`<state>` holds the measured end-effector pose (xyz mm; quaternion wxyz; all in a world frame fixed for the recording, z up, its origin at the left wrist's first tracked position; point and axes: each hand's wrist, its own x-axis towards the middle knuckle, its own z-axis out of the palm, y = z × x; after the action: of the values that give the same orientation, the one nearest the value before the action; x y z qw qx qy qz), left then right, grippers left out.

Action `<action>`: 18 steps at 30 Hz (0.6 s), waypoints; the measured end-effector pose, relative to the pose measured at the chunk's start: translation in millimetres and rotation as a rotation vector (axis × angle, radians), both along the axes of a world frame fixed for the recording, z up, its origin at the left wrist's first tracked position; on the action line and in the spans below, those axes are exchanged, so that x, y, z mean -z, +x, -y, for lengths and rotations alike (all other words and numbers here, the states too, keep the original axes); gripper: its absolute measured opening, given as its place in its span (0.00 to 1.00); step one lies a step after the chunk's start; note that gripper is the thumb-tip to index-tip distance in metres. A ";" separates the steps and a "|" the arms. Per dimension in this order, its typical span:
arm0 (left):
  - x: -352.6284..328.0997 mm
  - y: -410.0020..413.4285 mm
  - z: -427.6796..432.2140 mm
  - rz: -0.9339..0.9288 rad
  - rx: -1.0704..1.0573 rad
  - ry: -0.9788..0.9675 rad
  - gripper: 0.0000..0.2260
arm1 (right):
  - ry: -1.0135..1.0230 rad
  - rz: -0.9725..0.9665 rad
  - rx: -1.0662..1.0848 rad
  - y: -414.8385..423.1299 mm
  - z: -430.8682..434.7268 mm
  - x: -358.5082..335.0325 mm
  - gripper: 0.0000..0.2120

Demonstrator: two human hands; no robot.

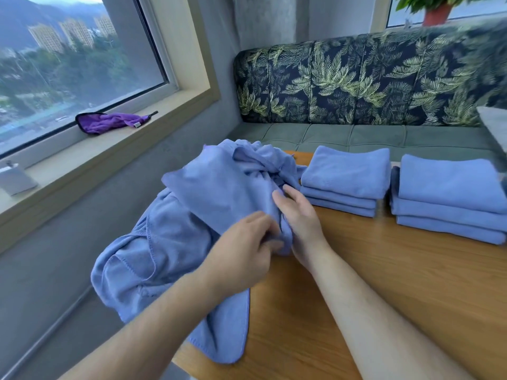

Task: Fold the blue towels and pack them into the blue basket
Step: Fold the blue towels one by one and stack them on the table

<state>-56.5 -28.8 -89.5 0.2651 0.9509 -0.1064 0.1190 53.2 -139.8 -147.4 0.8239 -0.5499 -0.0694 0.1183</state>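
Note:
A heap of crumpled blue towels (192,215) lies over the left end of the wooden table (384,270) and hangs off its edge. My left hand (244,253) pinches a fold of one towel near the heap's right side. My right hand (299,215) lies against the same fold, fingers fairly straight and touching the cloth. Two stacks of folded blue towels stand at the far side of the table: one in the middle (345,179), one at the right (450,198). No blue basket is in view.
A purple cloth (109,122) lies on the window sill at the left, with a small white box (16,179) nearer me. A bench with a leaf-patterned back (356,78) and green seat runs behind the table. A potted plant (436,12) stands above it.

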 end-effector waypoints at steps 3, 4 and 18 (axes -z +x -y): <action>8.0 -14.3 4.8 -0.096 0.091 -0.031 0.04 | -0.140 0.091 -0.009 3.6 8.8 0.7 0.22; 10.5 -14.6 2.8 -0.004 0.058 -0.008 0.06 | -0.204 0.141 -0.009 2.3 10.7 -0.2 0.20; 34.7 27.5 5.3 -0.126 -0.298 0.128 0.09 | -0.871 0.216 -0.061 -0.3 37.3 -7.9 0.18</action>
<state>-29.0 -34.1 -124.2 0.1897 0.9766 0.0453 0.0901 52.9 -177.0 -139.5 0.4996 -0.8524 -0.1149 0.1027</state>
